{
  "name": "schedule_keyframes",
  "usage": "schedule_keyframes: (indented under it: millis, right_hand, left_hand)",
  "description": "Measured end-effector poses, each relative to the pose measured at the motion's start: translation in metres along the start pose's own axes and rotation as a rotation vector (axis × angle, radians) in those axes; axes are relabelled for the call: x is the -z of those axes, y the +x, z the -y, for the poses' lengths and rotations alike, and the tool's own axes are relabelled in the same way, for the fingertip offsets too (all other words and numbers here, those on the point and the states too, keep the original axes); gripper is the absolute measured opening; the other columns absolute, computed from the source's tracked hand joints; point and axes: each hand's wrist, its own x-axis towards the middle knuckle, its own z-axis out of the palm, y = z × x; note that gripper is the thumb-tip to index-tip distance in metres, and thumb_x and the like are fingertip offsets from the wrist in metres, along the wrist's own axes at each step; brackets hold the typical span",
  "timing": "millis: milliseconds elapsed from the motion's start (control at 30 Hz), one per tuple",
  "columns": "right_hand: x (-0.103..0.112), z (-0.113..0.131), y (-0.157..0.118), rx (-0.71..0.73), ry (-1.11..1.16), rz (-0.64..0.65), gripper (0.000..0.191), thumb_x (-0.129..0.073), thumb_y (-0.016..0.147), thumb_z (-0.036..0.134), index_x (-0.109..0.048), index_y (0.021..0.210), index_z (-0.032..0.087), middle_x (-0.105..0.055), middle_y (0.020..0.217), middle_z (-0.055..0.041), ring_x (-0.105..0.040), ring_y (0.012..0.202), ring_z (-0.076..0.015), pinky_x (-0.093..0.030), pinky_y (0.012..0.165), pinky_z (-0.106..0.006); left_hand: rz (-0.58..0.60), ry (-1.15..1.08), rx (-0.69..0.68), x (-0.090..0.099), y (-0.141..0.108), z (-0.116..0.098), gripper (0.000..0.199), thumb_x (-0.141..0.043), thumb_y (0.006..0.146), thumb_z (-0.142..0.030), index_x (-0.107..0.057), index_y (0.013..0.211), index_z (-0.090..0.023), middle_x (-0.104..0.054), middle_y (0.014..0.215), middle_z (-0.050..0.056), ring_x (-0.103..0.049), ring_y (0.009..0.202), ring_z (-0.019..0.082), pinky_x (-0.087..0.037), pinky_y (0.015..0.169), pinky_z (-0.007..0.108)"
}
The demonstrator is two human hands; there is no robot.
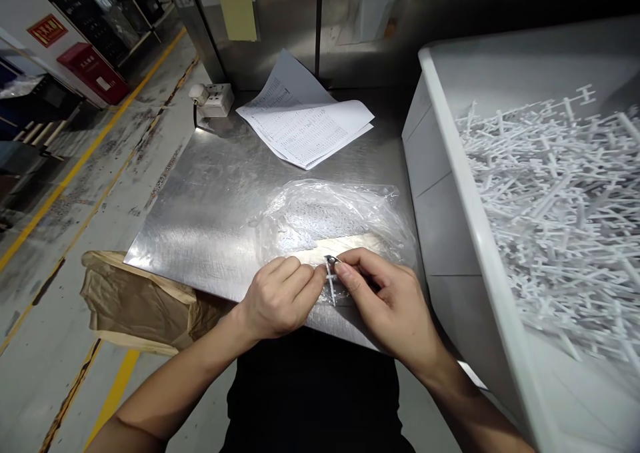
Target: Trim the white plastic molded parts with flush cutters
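Observation:
My left hand is closed in a pinch, with a thin white plastic piece with short crossbars at its fingertips. My right hand is closed too, thumb and index finger pinching a small dark part against the top of the white piece. The exact kind of the dark part is too small to make out. Beneath both hands lies a clear plastic bag, spread on the metal table. Something pale shows through the bag, partly covered by the fingers.
To the right stands a large white bin heaped with similar white plastic pieces. Printed sheets and a power strip lie at the table's back. An open brown bag sits below the left edge.

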Motion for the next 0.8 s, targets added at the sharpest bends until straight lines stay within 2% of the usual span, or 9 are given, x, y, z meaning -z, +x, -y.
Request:
schedule_keyframes:
  millis: [167,267,333,467,633,800]
  right_hand:
    - [0.000,-0.001,-0.002,0.010,0.008,-0.020,0.021,-0.063,0.109,0.033,-0.072,0.094,0.022,-0.072,0.077,0.0012,-0.063,0.064,-0.0139,-0.047,0.056,-0.027]
    - [0.001,-0.005,-0.005,0.056,-0.021,-0.077,0.015,-0.063,0.110,0.031,-0.073,0.104,0.023,-0.076,0.088,-0.0002,-0.069,0.073,-0.0157,-0.053,0.065,-0.028]
    - [0.002,-0.009,-0.008,0.088,-0.052,-0.111,0.012,-0.063,0.111,0.030,-0.074,0.111,0.024,-0.077,0.094,-0.0012,-0.071,0.080,-0.0176,-0.056,0.073,-0.031]
    - [0.004,-0.012,-0.009,0.138,-0.075,-0.087,0.010,-0.063,0.111,0.028,-0.073,0.115,0.025,-0.079,0.108,-0.0041,-0.074,0.097,-0.0223,-0.057,0.086,-0.036]
    - [0.003,-0.009,-0.008,0.181,-0.060,-0.021,0.010,-0.061,0.112,0.023,-0.070,0.116,0.025,-0.077,0.106,-0.0037,-0.074,0.095,-0.0209,-0.057,0.084,-0.035]
    - [0.003,-0.008,-0.007,0.246,-0.095,0.008,0.012,-0.060,0.111,0.017,-0.069,0.116,0.024,-0.076,0.102,-0.0036,-0.072,0.092,-0.0199,-0.055,0.084,-0.034]
  left_hand:
    - [-0.032,0.000,0.016,0.001,0.002,0.000,0.011,-0.069,0.101,-0.007,-0.072,0.109,-0.013,-0.071,0.075,0.000,-0.055,0.064,0.015,-0.040,0.058,0.035]
    - [-0.057,-0.022,0.059,0.004,0.004,0.001,0.015,-0.065,0.101,-0.004,-0.072,0.110,-0.014,-0.072,0.076,0.000,-0.057,0.065,0.015,-0.041,0.058,0.034]
    - [-0.080,-0.056,0.088,0.007,0.006,0.002,0.018,-0.062,0.100,-0.001,-0.071,0.104,-0.016,-0.073,0.076,0.000,-0.058,0.066,0.016,-0.042,0.059,0.034]
    - [-0.086,-0.176,0.160,0.011,0.005,0.006,0.020,-0.060,0.098,0.000,-0.068,0.096,-0.018,-0.075,0.081,0.002,-0.064,0.073,0.017,-0.047,0.063,0.033]
    - [-0.083,-0.304,0.217,0.011,0.001,0.010,0.018,-0.064,0.099,-0.001,-0.070,0.105,-0.016,-0.078,0.090,0.005,-0.069,0.080,0.017,-0.052,0.067,0.032]
    - [-0.045,-0.305,0.247,0.011,0.003,0.010,0.013,-0.065,0.103,-0.004,-0.070,0.100,-0.016,-0.076,0.084,0.004,-0.065,0.074,0.016,-0.050,0.066,0.032]
